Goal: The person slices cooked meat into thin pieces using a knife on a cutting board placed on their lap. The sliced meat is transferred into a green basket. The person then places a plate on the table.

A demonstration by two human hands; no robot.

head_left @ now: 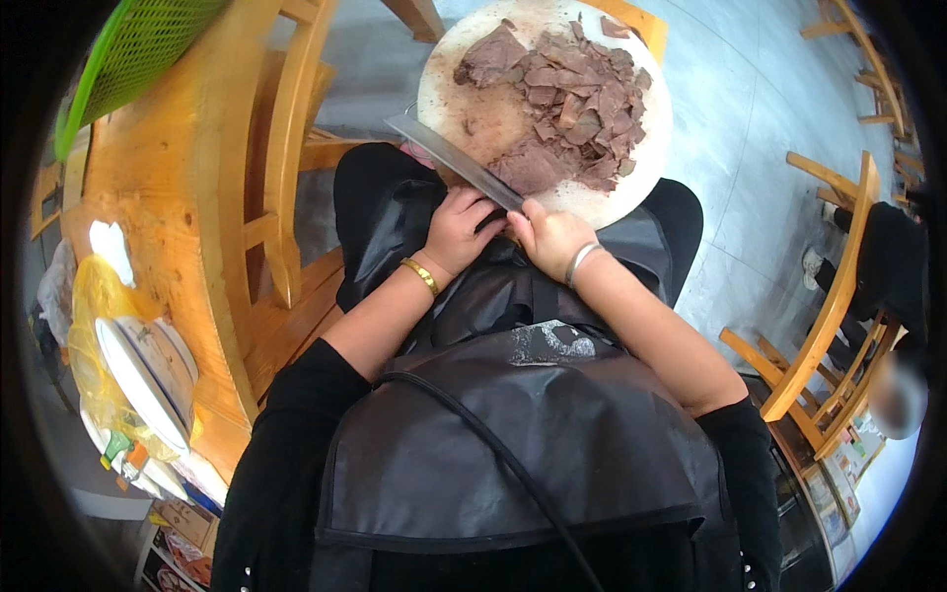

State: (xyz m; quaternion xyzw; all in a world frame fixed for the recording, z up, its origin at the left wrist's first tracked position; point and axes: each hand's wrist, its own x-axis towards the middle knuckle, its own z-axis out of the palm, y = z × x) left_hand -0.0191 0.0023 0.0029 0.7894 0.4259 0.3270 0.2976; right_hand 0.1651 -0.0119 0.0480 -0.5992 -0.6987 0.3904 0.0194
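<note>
My right hand (554, 240) is closed round the handle of a broad-bladed knife (459, 163). The blade slants up and left over the near edge of a round white cutting board (473, 120). My left hand (458, 229) is beside the handle, below the blade, its fingers bent inward; whatever lies under the fingertips is hidden. Brown sliced meat (582, 104) is heaped on the board's right half. A larger meat chunk (491, 57) lies at the far left of the board, and another meat piece (535, 168) rests near the blade.
A wooden table (158, 257) stands at my left, bearing a green mesh basket (138, 49), a yellow plastic bag (94, 311) and stacked white plates (148, 380). A wooden chair (286, 168) is between table and board. On the right are more chairs (829, 296) and a seated person (883, 261).
</note>
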